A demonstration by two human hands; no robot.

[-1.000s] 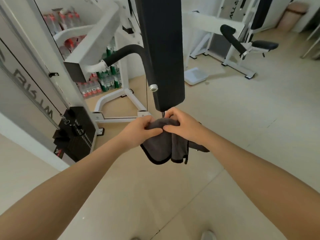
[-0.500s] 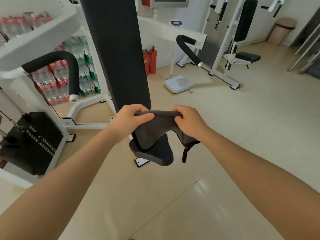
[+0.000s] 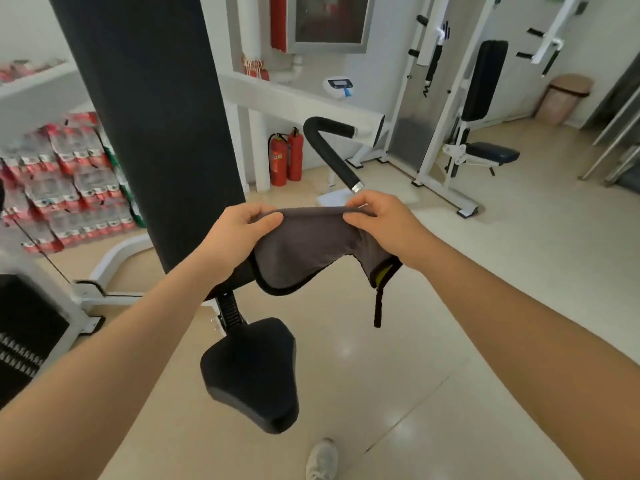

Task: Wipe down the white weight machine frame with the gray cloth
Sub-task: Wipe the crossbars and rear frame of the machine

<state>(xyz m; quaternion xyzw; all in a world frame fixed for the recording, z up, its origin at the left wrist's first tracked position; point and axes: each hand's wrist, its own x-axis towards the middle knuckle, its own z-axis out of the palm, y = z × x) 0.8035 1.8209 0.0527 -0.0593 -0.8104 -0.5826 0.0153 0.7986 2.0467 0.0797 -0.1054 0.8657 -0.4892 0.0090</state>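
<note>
The gray cloth (image 3: 304, 251) is partly tucked under both palms, so its full shape is hidden, and the white machine frame (image 3: 114, 258) is cut off at the left edge. It is dark gray with black edging, a loop dangling from its right corner. It hangs stretched in the air above the black seat (image 3: 252, 372), its top edge pinched by the left hand (image 3: 239, 230) and right hand (image 3: 384, 223)

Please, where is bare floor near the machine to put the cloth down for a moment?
Bare tile lies right of the seat, beneath the right hand and the cloth, out to the far bench machine. More lies between the seat and the shoe. The left is crowded: weight stack, white frame, bottle packs.
</note>
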